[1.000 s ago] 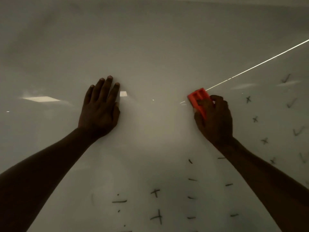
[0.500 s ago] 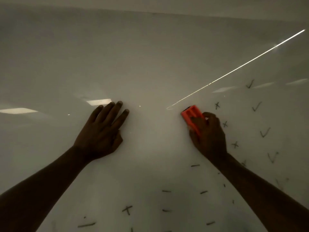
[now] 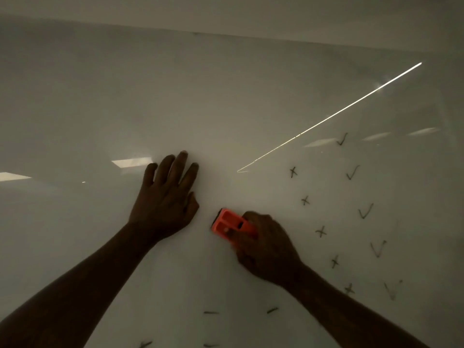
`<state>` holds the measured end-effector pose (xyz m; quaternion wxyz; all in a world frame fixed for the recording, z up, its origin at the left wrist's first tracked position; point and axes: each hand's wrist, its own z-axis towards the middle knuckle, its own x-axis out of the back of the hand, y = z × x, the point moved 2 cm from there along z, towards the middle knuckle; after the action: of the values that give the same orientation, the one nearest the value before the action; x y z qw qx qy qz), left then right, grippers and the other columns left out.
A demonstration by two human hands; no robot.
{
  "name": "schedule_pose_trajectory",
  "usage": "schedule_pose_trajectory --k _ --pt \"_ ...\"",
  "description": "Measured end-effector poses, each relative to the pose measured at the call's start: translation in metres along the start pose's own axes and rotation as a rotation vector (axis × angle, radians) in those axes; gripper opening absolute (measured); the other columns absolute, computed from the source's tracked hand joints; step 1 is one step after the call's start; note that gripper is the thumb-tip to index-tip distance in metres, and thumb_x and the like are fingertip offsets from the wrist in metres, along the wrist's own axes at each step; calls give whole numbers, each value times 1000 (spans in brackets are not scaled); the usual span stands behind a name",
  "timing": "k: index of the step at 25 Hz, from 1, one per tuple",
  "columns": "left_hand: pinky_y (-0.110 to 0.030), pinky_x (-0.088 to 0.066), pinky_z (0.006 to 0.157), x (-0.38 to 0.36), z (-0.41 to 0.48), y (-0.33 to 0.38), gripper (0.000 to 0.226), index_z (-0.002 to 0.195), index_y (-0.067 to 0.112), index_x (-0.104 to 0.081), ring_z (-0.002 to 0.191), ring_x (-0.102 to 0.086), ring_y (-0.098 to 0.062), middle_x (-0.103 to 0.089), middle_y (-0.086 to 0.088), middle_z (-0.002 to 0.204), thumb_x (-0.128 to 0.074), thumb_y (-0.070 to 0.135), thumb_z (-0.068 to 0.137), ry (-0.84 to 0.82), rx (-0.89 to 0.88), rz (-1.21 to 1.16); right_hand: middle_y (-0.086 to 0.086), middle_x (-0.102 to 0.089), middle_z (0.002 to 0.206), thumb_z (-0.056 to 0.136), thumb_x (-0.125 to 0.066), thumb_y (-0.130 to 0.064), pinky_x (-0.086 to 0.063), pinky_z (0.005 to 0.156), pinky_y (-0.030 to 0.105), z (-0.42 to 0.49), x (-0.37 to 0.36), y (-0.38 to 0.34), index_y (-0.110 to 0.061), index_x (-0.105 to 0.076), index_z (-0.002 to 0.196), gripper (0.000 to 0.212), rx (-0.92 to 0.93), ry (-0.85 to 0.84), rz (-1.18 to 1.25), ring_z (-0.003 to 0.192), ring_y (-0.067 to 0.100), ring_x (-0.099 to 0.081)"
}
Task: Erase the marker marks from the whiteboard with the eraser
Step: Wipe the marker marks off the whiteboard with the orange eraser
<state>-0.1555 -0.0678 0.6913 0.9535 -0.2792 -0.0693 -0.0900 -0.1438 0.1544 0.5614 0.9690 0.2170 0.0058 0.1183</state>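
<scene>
A large whiteboard (image 3: pixel 226 96) fills the dim head view. My right hand (image 3: pixel 266 247) grips an orange eraser (image 3: pixel 227 223) and presses it against the board, low and centre. My left hand (image 3: pixel 165 197) lies flat on the board with fingers spread, just left of the eraser. Right of the eraser runs a column of black x marks (image 3: pixel 320 232), and further right a column of check marks (image 3: pixel 365 210). Short dashes (image 3: pixel 211 312) and another stroke (image 3: pixel 272 310) sit below my hands. My right forearm hides part of the lower board.
The board's top edge (image 3: pixel 251 36) runs across the upper view with wall above it. A bright line of reflected light (image 3: pixel 331 115) and ceiling-light reflections (image 3: pixel 130 162) show on the glossy surface.
The view has tilted up, so the marks sit lower. My right hand has slid the eraser down and to the left, ending close beside my left hand. My left hand stays flat on the board.
</scene>
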Motion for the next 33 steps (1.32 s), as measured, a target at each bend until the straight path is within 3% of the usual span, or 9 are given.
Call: schedule_pose_trajectory --k 6,12,14,18,24,26,30,31,33 --pt "-60 -32 106 -3 1 4 65 143 4 -51 136 -39 -47 -40 -26 154 -44 37 88 34 6 13 19 -48 119 89 -44 -50 -54 79 44 28 7 128 -12 -45 141 64 -1100 320 -71 101 35 -50" --pt "-54 -38 90 4 14 13 60 125 -3 -59 119 -47 -47 -49 -29 138 -42 38 84 37 42 18 18 -55 122 90 -56 -37 -50 78 37 17 7 71 -25 -59 134 45 -110 57 0 96 33 -54" --pt "-53 -39 85 6 19 20 57 119 -4 -59 112 -47 -46 -49 -29 131 -43 37 84 37 62 15 18 -53 123 90 -51 -42 -54 77 41 -4 17 134 -18 -57 136 52 -313 89 -90 98 37 -55" --pt "-53 -38 87 2 37 37 56 122 -2 -58 114 -47 -45 -49 -29 132 -46 37 83 50 71 9 25 -49 119 89 -47 -46 -51 72 41 -27 21 174 -9 -47 141 63 -1166 337 -36 100 44 -54" --pt "-53 -41 94 -18 111 113 59 128 2 -58 121 -46 -43 -51 -26 137 -43 39 85 37 -86 -21 15 -52 124 90 -55 -43 -54 73 32 -54 26 128 -24 -46 136 50 -196 -16 -36 97 28 -57" --pt "-54 -40 95 -24 118 123 57 127 2 -57 120 -47 -43 -50 -27 137 -45 38 85 35 -71 -12 18 -52 122 89 -52 -43 -54 72 36 -69 36 197 -21 -49 137 52 -309 27 -156 97 34 -57" --pt "-55 -38 95 -31 120 127 58 128 1 -56 120 -47 -45 -49 -27 137 -44 38 86 76 -51 5 26 -49 118 94 -54 -40 -50 78 44 -56 46 288 -12 -46 143 57 -1269 371 -76 101 46 -55" --pt "-55 -37 94 -31 121 127 58 128 1 -56 119 -47 -45 -49 -28 136 -43 38 86 85 -52 4 26 -48 118 94 -56 -37 -49 81 45 -34 43 283 -15 -44 144 56 -1365 381 -62 103 45 -54" --pt "-54 -35 93 -32 122 128 58 127 0 -57 118 -46 -45 -49 -28 135 -43 38 85 103 -55 7 22 -50 114 92 -56 -37 -50 78 42 13 35 257 -20 -44 144 56 -1079 386 -118 99 40 -53"
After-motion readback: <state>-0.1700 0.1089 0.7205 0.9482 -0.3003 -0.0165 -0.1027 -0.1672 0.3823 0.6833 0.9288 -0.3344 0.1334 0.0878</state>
